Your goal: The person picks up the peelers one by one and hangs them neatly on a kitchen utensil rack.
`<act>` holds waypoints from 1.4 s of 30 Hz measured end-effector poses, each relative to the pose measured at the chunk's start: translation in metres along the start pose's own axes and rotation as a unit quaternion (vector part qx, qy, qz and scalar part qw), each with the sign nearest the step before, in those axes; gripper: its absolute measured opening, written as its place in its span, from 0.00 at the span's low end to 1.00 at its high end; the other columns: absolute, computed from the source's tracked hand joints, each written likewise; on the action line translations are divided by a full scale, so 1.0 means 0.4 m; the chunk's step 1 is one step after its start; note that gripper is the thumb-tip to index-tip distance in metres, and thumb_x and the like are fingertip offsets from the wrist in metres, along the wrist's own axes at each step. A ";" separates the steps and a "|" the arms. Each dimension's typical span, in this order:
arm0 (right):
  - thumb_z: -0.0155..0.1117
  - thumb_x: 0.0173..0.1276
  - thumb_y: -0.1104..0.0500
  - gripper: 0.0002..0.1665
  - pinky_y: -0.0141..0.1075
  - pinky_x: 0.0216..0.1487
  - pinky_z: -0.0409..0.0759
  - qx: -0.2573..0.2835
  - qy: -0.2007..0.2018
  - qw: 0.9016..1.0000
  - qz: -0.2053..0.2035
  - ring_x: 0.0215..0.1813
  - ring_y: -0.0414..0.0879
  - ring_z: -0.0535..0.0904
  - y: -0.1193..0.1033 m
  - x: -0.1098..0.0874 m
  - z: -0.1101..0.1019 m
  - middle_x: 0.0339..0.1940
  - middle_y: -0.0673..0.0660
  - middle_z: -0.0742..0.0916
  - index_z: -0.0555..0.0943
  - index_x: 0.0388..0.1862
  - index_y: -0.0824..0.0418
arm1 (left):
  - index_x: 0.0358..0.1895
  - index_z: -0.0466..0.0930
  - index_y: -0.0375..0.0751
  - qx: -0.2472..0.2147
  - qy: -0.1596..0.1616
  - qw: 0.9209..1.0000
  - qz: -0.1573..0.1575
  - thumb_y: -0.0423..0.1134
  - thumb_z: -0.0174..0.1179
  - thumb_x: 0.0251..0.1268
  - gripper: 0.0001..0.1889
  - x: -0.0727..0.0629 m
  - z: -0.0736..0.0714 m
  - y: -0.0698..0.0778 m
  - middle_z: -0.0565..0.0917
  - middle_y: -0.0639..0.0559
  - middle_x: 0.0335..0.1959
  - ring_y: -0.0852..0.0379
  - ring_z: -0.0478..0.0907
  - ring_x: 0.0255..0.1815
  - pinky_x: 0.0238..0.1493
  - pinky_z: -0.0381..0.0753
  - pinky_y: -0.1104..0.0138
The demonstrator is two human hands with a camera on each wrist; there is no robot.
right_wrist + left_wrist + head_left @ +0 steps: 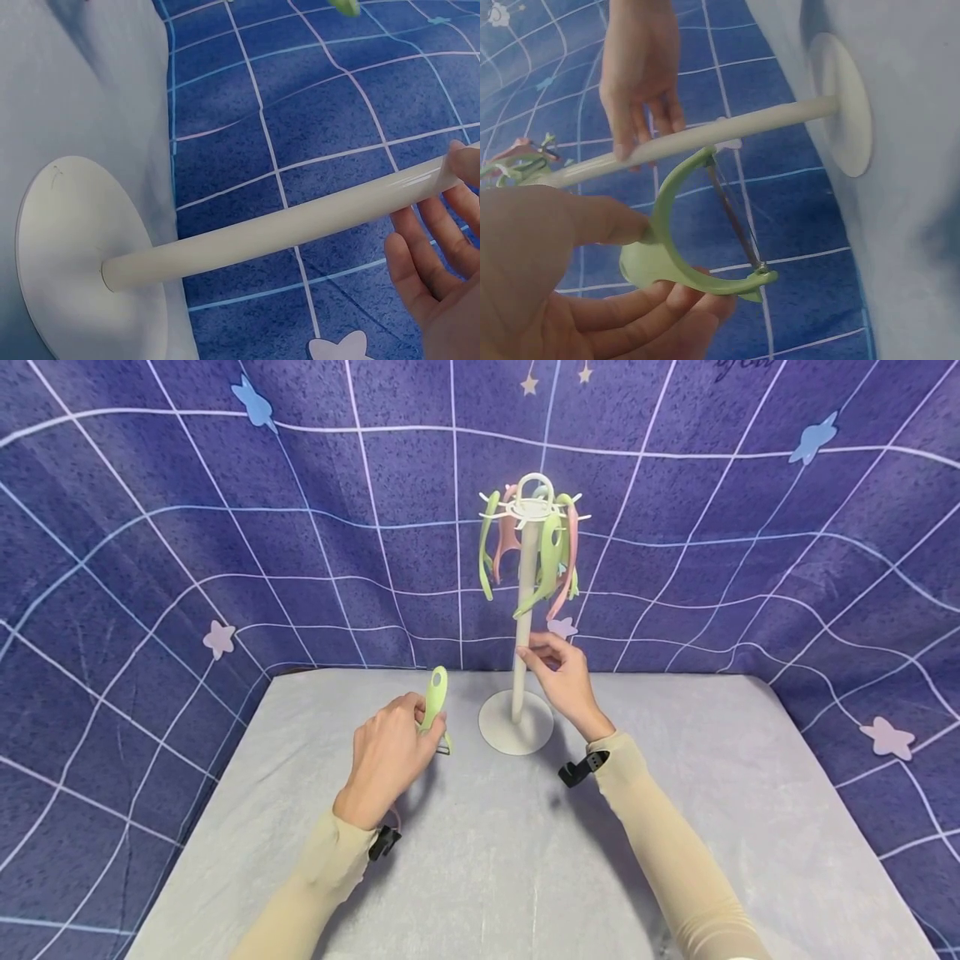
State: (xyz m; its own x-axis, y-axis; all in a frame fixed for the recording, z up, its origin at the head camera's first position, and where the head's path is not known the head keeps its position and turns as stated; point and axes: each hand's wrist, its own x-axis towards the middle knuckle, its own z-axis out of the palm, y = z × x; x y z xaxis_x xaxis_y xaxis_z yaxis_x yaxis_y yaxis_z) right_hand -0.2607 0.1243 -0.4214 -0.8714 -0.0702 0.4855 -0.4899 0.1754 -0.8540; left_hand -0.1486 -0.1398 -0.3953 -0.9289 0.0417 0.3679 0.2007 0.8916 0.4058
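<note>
My left hand [393, 756] pinches a light-green Y-shaped peeler [435, 697] between thumb and fingers, its handle up and its blade end down. In the left wrist view the peeler's curved frame [661, 217] and metal blade [733, 217] show clearly. A white rack with a tall pole [518, 685] stands upright just right of it. My right hand [564, 681] grips that pole between thumb and fingertips, below the hooks. Green and pink peelers, among them a green one [551, 556] and a pink one [573, 556], hang from the rack's top.
The rack's round base [495, 733] rests on a grey cloth-covered table [480, 860], near its back edge. Behind and beside the table hangs a blue curtain [405, 552] with a grid and stars. Hooks [491, 516] stick out around the rack's top, below a loop handle [536, 477].
</note>
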 end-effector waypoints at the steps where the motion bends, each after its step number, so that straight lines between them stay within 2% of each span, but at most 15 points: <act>1: 0.72 0.77 0.63 0.11 0.34 0.53 0.86 0.000 0.000 1.000 0.001 0.45 0.53 0.88 0.000 0.000 0.000 0.44 0.66 0.91 0.88 0.53 0.67 | 0.40 0.85 0.42 -0.002 0.003 1.000 0.002 0.51 0.67 0.70 0.14 0.004 -0.004 0.003 0.87 0.52 0.35 0.45 0.85 0.31 0.29 0.84 0.47; 3: 0.71 0.77 0.64 0.11 0.32 0.53 0.85 -0.002 0.000 1.000 0.007 0.45 0.53 0.87 -0.001 -0.001 0.002 0.45 0.68 0.91 0.88 0.54 0.69 | 0.41 0.85 0.42 -0.011 0.008 1.000 0.004 0.51 0.66 0.70 0.15 0.012 -0.011 0.009 0.87 0.52 0.36 0.44 0.86 0.32 0.29 0.85 0.47; 8: 0.68 0.77 0.68 0.13 0.31 0.54 0.83 -0.002 0.000 1.000 0.019 0.47 0.64 0.86 -0.005 -0.002 0.004 0.47 0.74 0.89 0.86 0.55 0.74 | 0.44 0.85 0.43 -0.031 0.019 0.999 0.011 0.52 0.65 0.72 0.15 0.034 -0.024 0.023 0.88 0.53 0.38 0.46 0.87 0.36 0.32 0.85 0.47; 11: 0.68 0.76 0.69 0.12 0.32 0.55 0.84 0.004 -0.001 1.000 0.021 0.47 0.70 0.85 -0.028 -0.004 0.004 0.46 0.76 0.89 0.85 0.54 0.76 | 0.45 0.85 0.44 -0.042 0.027 0.999 0.014 0.52 0.64 0.72 0.15 0.049 -0.035 0.037 0.88 0.53 0.38 0.47 0.87 0.37 0.33 0.85 0.47; 17: 0.68 0.76 0.69 0.12 0.35 0.57 0.85 0.011 -0.001 1.000 0.023 0.47 0.68 0.86 -0.091 -0.016 0.002 0.46 0.76 0.89 0.86 0.53 0.76 | 0.46 0.86 0.43 -0.073 0.044 0.996 0.026 0.52 0.65 0.73 0.15 0.085 -0.062 0.059 0.89 0.52 0.38 0.47 0.88 0.38 0.34 0.84 0.47; 23: 0.68 0.76 0.69 0.12 0.32 0.55 0.85 0.010 -0.003 1.000 0.021 0.47 0.70 0.86 -0.084 -0.015 0.002 0.46 0.75 0.89 0.86 0.53 0.75 | 0.48 0.86 0.44 -0.093 0.069 0.993 0.038 0.52 0.66 0.73 0.15 0.118 -0.088 0.075 0.89 0.53 0.40 0.47 0.88 0.41 0.37 0.84 0.47; 30: 0.68 0.76 0.69 0.12 0.36 0.56 0.85 0.016 -0.004 1.000 0.023 0.49 0.73 0.86 -0.086 -0.014 0.000 0.47 0.76 0.89 0.86 0.54 0.75 | 0.51 0.86 0.43 -0.105 0.095 0.987 0.072 0.51 0.67 0.75 0.16 0.148 -0.107 0.099 0.89 0.51 0.40 0.48 0.87 0.41 0.37 0.84 0.49; 34: 0.68 0.77 0.68 0.12 0.35 0.55 0.85 0.017 -0.006 1.000 0.025 0.48 0.73 0.86 -0.087 -0.014 0.000 0.47 0.76 0.89 0.86 0.54 0.75 | 0.52 0.86 0.43 -0.116 0.099 0.985 0.081 0.51 0.66 0.76 0.15 0.161 -0.122 0.115 0.89 0.51 0.42 0.50 0.87 0.40 0.37 0.84 0.50; 37: 0.68 0.77 0.68 0.12 0.35 0.55 0.85 0.015 -0.006 1.000 0.024 0.48 0.71 0.86 -0.085 -0.014 0.000 0.47 0.75 0.89 0.86 0.55 0.74 | 0.54 0.86 0.43 -0.131 0.098 0.982 0.091 0.50 0.65 0.77 0.15 0.173 -0.135 0.125 0.88 0.50 0.44 0.51 0.88 0.41 0.38 0.87 0.54; 42: 0.68 0.76 0.69 0.12 0.40 0.57 0.86 0.011 -0.004 1.000 0.023 0.48 0.69 0.86 -0.087 -0.015 0.000 0.48 0.74 0.89 0.86 0.54 0.75 | 0.57 0.85 0.40 -0.150 0.100 0.977 0.115 0.48 0.63 0.80 0.16 0.196 -0.156 0.144 0.88 0.49 0.45 0.52 0.88 0.41 0.38 0.87 0.60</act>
State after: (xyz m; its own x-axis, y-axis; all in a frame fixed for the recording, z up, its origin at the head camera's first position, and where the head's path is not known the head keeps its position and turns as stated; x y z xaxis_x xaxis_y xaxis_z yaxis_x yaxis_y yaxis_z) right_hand -0.2384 0.1187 -0.3946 -0.8930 -0.0708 0.4444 -0.4500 0.1561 -0.8793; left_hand -0.1906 -0.1132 -0.2908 -0.7750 0.1095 0.6224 0.5073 0.6952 0.5092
